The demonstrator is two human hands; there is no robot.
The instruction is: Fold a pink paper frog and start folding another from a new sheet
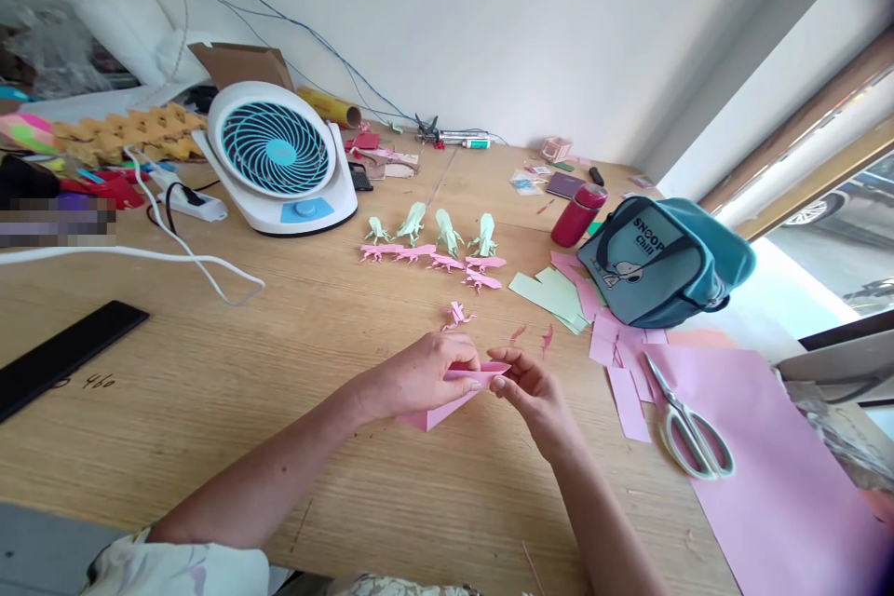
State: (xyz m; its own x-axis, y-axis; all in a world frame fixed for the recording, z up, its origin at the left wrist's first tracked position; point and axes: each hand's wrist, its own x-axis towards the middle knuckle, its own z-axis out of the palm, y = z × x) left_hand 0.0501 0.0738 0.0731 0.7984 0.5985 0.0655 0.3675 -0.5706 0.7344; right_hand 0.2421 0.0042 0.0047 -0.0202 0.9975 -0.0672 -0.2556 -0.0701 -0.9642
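Note:
Between both hands is a piece of pink paper (447, 412), partly folded, with one end drawn to a point at the right. My left hand (437, 368) grips its middle, thumb on the near side and fingers curled over the far edge. At the pointed end, my right hand (525, 386) pinches the paper between thumb and fingers. Just beyond the hands sits a small pink folded paper figure (457, 315). Farther back stand several green paper insects (447, 231) with a row of pink paper insects (447, 262) before them. Fingers hide part of the folds.
Scissors (691, 433) lie on a large pink sheet (775, 447) at the right. Green paper strips (551, 295), a teal bag (649, 251) and a red bottle (578, 214) are beyond. A white fan (279, 158) stands at the back left, a black flat bar (70, 349) nearer.

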